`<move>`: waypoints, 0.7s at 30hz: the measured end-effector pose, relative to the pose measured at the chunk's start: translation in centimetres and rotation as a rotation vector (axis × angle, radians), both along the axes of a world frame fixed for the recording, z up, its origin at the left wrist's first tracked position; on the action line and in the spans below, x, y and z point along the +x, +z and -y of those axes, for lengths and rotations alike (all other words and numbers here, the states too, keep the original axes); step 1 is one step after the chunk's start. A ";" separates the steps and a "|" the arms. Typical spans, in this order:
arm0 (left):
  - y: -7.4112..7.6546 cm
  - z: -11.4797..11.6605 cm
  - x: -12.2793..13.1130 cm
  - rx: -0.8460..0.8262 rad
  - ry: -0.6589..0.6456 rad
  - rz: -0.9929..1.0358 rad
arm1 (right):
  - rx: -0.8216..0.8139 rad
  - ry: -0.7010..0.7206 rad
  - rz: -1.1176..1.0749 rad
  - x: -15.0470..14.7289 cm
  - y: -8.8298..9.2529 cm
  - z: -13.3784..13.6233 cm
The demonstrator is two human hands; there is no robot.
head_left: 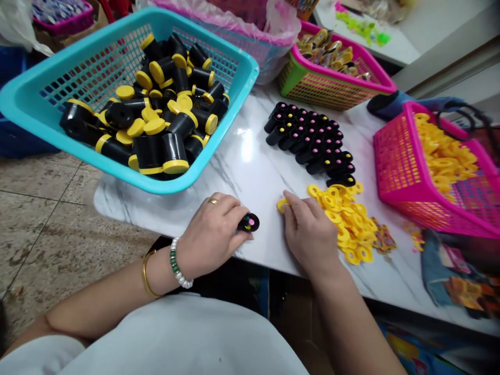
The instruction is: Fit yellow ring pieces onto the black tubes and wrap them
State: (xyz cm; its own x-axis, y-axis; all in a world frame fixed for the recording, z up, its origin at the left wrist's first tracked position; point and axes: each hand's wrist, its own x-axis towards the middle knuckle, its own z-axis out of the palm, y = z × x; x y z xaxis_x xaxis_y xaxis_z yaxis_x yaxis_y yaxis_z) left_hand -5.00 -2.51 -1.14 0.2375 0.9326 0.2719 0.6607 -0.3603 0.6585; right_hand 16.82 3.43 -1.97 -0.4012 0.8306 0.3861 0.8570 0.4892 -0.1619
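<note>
My left hand [213, 229] is closed round a small black plastic tube [250, 223], its end turned up with pink and green bits showing inside. Between the thumb and fingers of my right hand [310, 229] is a yellow ring-shaped cap [282, 204], held just above or on the tabletop. Beside that hand lies a heap of the same yellow caps [351, 221]. Behind the heap, rows of black tubes [312, 138] stand close together, with pink or yellow dots at their upper ends.
A turquoise basket [156, 185] of black tubes with yellow caps stands at the left of the marble-patterned table [244, 161]. A pink basket [398, 169] of yellow pieces is at the right. Another pink-and-green basket [324, 88] stands at the back. Small printed pieces [385, 237] lie beside the heap.
</note>
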 end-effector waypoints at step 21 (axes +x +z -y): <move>-0.3 -0.3 -0.2 -0.027 0.016 -0.011 | -0.948 0.052 -0.748 -4.0 3.5 1.7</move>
State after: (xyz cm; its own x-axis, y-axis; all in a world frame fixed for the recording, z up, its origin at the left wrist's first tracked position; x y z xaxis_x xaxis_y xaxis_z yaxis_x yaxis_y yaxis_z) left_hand -5.25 -2.23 -1.45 0.2256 0.9432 0.2439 0.6733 -0.3319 0.6607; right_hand 12.86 1.73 1.57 -0.3800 0.8991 -0.2172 0.3808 -0.0619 -0.9226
